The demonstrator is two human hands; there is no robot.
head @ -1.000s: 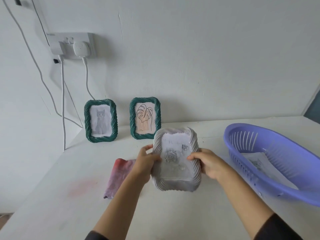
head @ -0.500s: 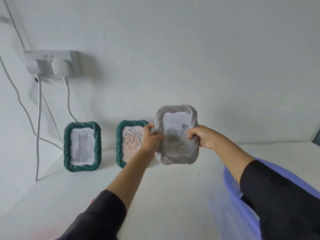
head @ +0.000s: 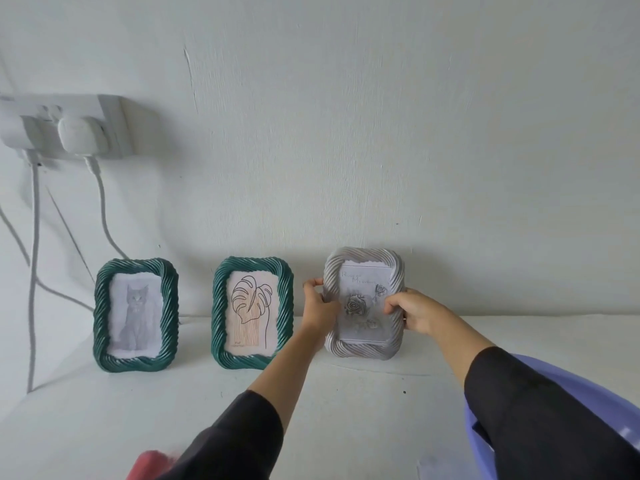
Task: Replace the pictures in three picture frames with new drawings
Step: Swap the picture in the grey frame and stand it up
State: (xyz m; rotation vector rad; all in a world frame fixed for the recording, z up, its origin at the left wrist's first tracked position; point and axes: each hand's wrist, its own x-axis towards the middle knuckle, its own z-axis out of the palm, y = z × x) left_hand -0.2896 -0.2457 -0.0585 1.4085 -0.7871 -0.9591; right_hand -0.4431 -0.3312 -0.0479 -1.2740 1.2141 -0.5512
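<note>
Silver-grey and twisted like rope, the third frame [head: 362, 348] is held upright at the right end of a row near the back of the table [head: 346, 403], close to the wall. The left hand [head: 320, 306] grasps its left edge, and the right hand [head: 414, 315] grasps its right edge with the thumb lying on the front. A rose drawing [head: 356, 304] with a line of faint lettering sits inside it.

To its left stand two green frames, apart from each other. One holds a cat drawing [head: 136, 315], the other a leaf drawing [head: 252, 313]. The left hand reaches in between the leaf frame and the grey one.

All three frames carry a drawing, so the task looks to be almost done. What seems left is to let the grey frame stand on its own and let go of it.

Whether its foot already touches the table is hard to tell, and its rear stand is hidden. The lettering is too faint to read. The purple basket [head: 479, 434] at the lower right is cut off by the picture's edge and mostly covered by the dark right sleeve [head: 540, 420], so its contents cannot be seen. A red cloth [head: 145, 467] only shows at the bottom edge.
</note>
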